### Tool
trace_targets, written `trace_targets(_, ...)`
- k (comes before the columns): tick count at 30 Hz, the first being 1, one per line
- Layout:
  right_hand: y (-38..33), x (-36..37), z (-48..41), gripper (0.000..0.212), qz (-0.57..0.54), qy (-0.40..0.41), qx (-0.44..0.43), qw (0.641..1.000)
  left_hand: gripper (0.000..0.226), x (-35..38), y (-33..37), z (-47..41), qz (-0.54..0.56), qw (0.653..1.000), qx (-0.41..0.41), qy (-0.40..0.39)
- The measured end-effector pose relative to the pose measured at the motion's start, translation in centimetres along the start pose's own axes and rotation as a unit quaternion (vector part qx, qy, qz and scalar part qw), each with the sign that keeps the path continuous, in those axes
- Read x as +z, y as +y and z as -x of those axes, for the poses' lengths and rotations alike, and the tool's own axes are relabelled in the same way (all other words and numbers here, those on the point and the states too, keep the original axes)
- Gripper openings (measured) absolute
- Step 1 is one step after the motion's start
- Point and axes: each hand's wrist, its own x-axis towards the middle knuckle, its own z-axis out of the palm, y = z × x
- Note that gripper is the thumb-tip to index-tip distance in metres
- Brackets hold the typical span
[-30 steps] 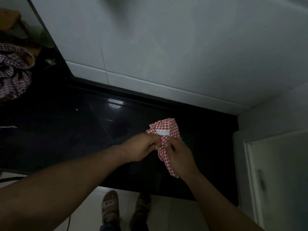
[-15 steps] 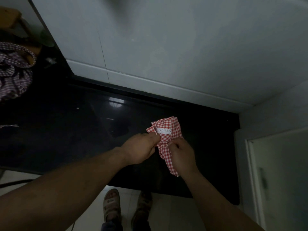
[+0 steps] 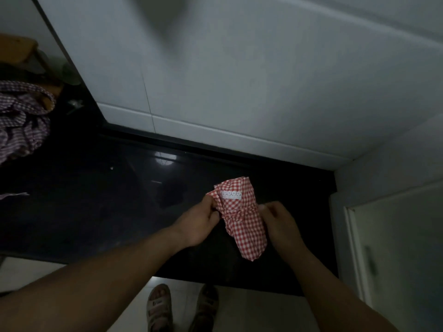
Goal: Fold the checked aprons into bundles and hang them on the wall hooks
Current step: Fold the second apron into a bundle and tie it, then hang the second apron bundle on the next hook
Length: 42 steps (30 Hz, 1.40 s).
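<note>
A red-and-white checked apron (image 3: 242, 219), folded into a narrow bundle with a white lace strip near its top, is held above the black counter (image 3: 96, 212). My left hand (image 3: 199, 224) pinches the bundle's left edge near the top. On the right side, my right hand (image 3: 280, 224) grips the bundle around its middle, fingers curled. The bundle's lower end hangs free toward the counter's front edge. No wall hooks are in view.
A pile of purple checked aprons (image 3: 21, 121) lies at the far left of the counter, beside a wooden stool (image 3: 16, 51). A white tiled wall (image 3: 239, 80) rises behind the counter. A white cabinet door (image 3: 395, 248) stands on the right. My sandalled feet (image 3: 182, 307) show below.
My hands have moved slightly apart on the bundle. The right hand slid to the bundle's right side, uncovering more of the cloth's lower part.
</note>
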Motion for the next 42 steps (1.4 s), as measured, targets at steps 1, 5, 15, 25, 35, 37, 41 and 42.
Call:
trace_targets(1,0.3,-0.2,-0.2,0.016,0.029,-0.001,0.003,1.000,0.013,0.4,0.6,0.1,0.052,0.998,-0.042,0.007)
trace_targets(5,0.7,1.8,-0.3,0.032,0.000,-0.070,0.049,0.996,0.014,2.0,2.4,0.4,0.300,0.949,-0.094,0.027)
trace_targets(15,-4.5,1.5,3.5,0.043,-0.351,-0.250,0.064,0.900,0.022,-3.3,8.9,2.9,0.291,0.949,0.076,0.094)
trace_targets(25,-12.7,-2.5,5.1,0.036,-0.219,-0.217,-0.035,0.951,0.047,-10.6,14.6,3.3,0.240,0.923,0.098,0.284)
trace_targets(35,-16.0,-6.4,7.8,0.045,-0.161,-0.202,-0.079,0.963,0.016,-16.9,20.9,3.2,0.205,0.950,0.155,0.179)
trace_targets(37,-17.2,-7.8,8.7,0.039,-0.134,-0.194,-0.112,0.965,0.015,-17.3,23.1,3.7,0.178,0.951,0.198,0.158)
trace_targets(41,-21.9,-11.7,9.2,0.031,-0.083,-0.007,-0.261,0.962,0.016,-19.0,28.0,4.5,0.106,0.943,0.268,0.164)
trace_targets(42,-23.9,-12.6,9.5,0.015,-0.074,0.004,-0.295,0.952,0.015,-19.6,29.4,4.7,0.091,0.939,0.285,0.172)
